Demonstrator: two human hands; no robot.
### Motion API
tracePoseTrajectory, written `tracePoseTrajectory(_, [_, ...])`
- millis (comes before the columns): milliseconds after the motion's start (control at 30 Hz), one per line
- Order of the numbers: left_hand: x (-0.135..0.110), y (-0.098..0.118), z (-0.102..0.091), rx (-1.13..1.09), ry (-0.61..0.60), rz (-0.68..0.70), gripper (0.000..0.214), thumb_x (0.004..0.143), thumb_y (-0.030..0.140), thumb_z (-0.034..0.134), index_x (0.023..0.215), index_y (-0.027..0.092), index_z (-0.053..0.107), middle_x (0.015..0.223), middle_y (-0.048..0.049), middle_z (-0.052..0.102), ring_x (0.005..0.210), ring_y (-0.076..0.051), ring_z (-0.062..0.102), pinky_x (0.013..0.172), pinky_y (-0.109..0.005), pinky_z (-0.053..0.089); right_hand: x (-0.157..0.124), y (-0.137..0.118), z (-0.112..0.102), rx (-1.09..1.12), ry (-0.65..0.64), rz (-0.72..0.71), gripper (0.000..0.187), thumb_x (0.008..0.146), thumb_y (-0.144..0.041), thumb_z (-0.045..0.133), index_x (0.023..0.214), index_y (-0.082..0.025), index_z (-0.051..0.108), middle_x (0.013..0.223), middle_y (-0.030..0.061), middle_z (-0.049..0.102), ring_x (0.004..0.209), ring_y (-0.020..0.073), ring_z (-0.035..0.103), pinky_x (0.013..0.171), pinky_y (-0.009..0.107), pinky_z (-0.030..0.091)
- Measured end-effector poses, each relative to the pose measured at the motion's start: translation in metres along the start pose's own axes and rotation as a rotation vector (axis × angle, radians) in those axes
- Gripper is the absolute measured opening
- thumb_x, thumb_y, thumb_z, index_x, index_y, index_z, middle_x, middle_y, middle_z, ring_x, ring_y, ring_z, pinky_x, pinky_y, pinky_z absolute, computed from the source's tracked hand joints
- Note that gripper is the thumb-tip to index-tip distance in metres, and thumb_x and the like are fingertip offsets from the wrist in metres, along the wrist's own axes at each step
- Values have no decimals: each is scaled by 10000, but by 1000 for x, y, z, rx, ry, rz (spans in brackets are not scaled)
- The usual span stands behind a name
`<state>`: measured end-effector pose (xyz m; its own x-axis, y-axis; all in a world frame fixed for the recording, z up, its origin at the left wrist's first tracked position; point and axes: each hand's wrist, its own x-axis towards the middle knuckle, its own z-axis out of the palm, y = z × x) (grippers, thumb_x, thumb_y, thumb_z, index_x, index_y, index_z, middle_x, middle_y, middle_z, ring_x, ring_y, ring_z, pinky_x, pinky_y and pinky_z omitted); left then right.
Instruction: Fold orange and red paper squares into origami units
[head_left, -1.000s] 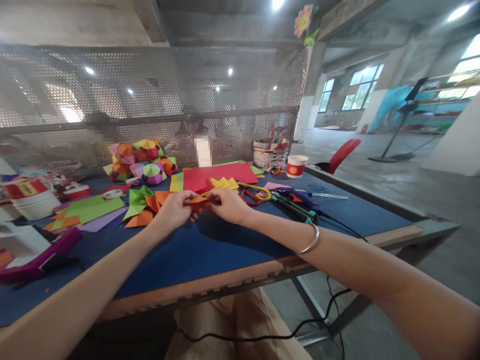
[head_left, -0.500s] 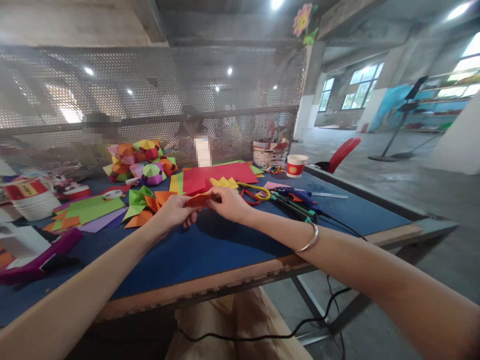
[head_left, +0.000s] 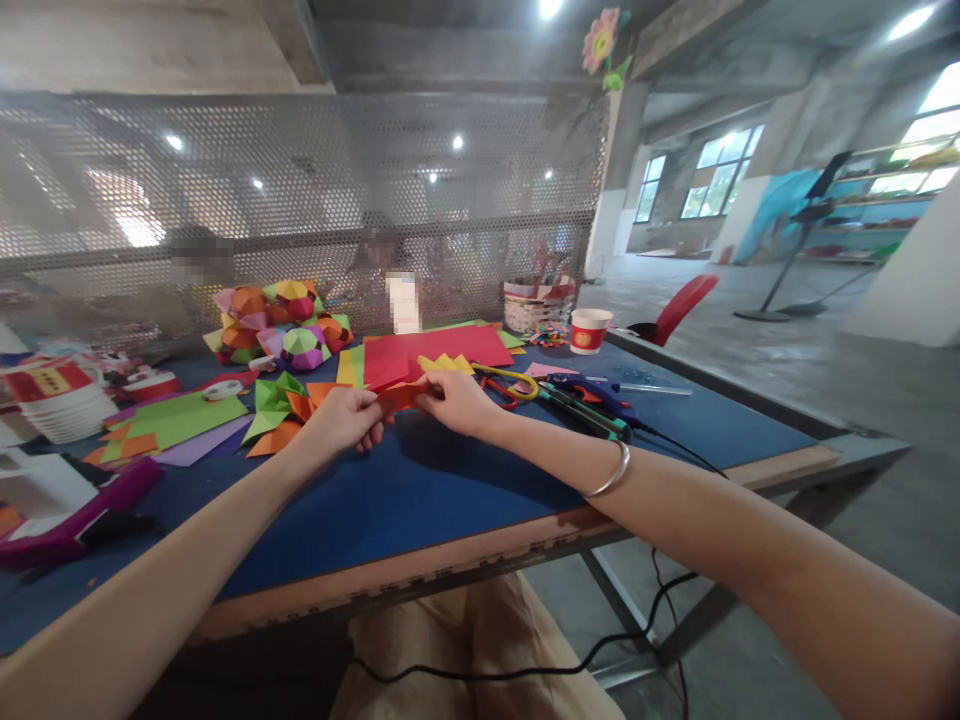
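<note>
Orange paper [head_left: 400, 396]: frame centre; best held level, lightly pressed.
Left hand [head_left: 346, 420]: clamped on its left end.
Right hand [head_left: 459, 402]: pinching its right end.

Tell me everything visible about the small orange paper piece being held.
The small orange paper piece looks thin. The left hand and right hand pinch its opposite ends, hiding parts of it. It is held over the blue tabletop, in front of the red paper sheet; its full outline and folds are unclear.
</note>
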<state>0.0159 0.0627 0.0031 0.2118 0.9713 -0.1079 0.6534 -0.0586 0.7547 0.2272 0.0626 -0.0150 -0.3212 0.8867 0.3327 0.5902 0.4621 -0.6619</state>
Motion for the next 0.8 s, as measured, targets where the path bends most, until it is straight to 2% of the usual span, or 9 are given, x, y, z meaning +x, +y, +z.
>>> tracePoseTrajectory(200, [-1, 3, -3, 18, -19, 22, 308, 1041, 402, 680, 1231, 160, 679, 1164, -76, 724, 949, -206, 726, 826, -397, 639, 3, 7, -2, 46, 2, 40, 320, 1050, -381, 684, 1287, -165, 674, 1255, 92, 708, 1052, 229, 721, 908, 436, 633])
tracePoseTrajectory(433, [-1, 4, -3, 23, 33, 61, 286, 1044, 407, 676, 1179, 155, 687, 1082, -57, 726, 861, -178, 715, 753, -349, 631, 1, 6, -3, 97, -8, 48, 313, 1050, -384, 684, 1270, -162, 679, 1229, 87, 715, 1026, 221, 725, 892, 425, 636])
tracePoseTrajectory(600, [-3, 5, 1, 26, -2, 88, 256, 1049, 399, 674, 1092, 148, 692, 956, -22, 715, 750, -144, 686, 684, -305, 608, 1, 7, -2, 123, 11, 38, 303, 1053, -387, 679, 1254, -159, 682, 1205, 82, 718, 1006, 214, 725, 877, 415, 635])
tracePoseTrajectory(700, [-4, 4, 4, 18, -33, 127, 245, 1043, 392, 685, 1051, 146, 693, 910, -9, 706, 725, -136, 676, 667, -292, 599, 0, 4, 1, 143, 11, 3, 272, 1053, -391, 679, 1184, -153, 694, 1124, 63, 726, 941, 194, 721, 840, 387, 631])
tracePoseTrajectory(800, [-3, 1, 6, -4, -43, 159, 264, 1051, 409, 670, 1038, 146, 689, 888, -3, 696, 693, -126, 658, 640, -279, 586, -2, -1, 4, 167, 12, -39, 184, 1041, -332, 684, 1034, -149, 694, 950, 21, 710, 831, 165, 690, 785, 342, 598])
